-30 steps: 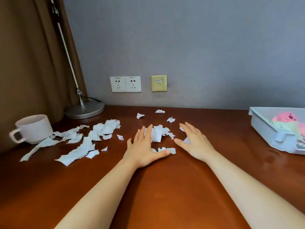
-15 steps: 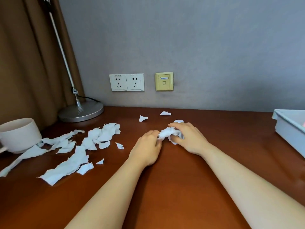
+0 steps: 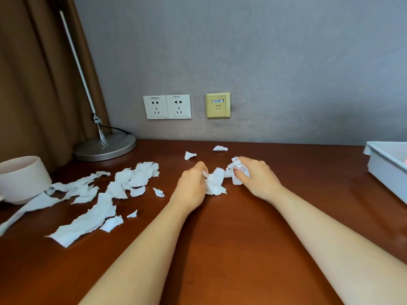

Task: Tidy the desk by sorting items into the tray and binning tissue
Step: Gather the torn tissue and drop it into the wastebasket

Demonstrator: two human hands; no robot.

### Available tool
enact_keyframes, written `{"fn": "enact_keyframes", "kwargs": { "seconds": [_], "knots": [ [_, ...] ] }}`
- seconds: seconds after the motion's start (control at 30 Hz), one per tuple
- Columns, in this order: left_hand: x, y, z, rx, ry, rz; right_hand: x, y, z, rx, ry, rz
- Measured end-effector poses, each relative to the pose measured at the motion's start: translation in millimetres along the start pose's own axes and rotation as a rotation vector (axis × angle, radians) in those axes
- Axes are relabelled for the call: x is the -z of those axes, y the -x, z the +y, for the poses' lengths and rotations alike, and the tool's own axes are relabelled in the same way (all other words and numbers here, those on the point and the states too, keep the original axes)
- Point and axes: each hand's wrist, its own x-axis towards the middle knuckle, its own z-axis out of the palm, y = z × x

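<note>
White tissue scraps [image 3: 214, 182] bunched mid-counter [image 3: 231, 249]; left hand [image 3: 191, 188] pinching one edge, right hand [image 3: 255, 179] curled shut round a crumpled wad [image 3: 239, 171]. Most still left: long torn strips [image 3: 92, 205] at nine o'clock by mug [image 3: 21, 179], two bits [image 3: 190, 155] at twelve. Tray [image 3: 387, 166] at three o'clock. No bin visible. Yellow wall plate [image 3: 218, 105] label unreadable.
</note>
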Motion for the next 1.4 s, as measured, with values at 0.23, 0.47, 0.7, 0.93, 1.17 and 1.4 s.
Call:
{"fn": "enact_keyframes", "kwargs": {
  "seconds": [0.23, 0.47, 0.7, 0.93, 1.17, 1.4],
  "knots": [
    [6, 4, 4, 0.025, 0.258, 0.043, -1, -2, 7, -0.005, -0.154, 0.025],
    [-3, 5, 5, -0.114, -0.264, -0.110, 2, 0, 2, -0.040, -0.265, 0.097],
    [-2, 6, 4, -0.163, -0.155, 0.036, 10, -2, 7, -0.152, -0.541, 0.201],
    [0, 4, 1, -0.124, -0.044, 0.164, 19, 2, 19, -0.282, -0.782, 0.353],
    [6, 23, 15, -0.215, 0.091, 0.322, 30, 31, 22, -0.384, -0.916, 0.418],
    [4, 63, 43, -0.299, 0.271, 0.295, 44, 74, 19, -0.428, -0.884, 0.413]
  ]
}}
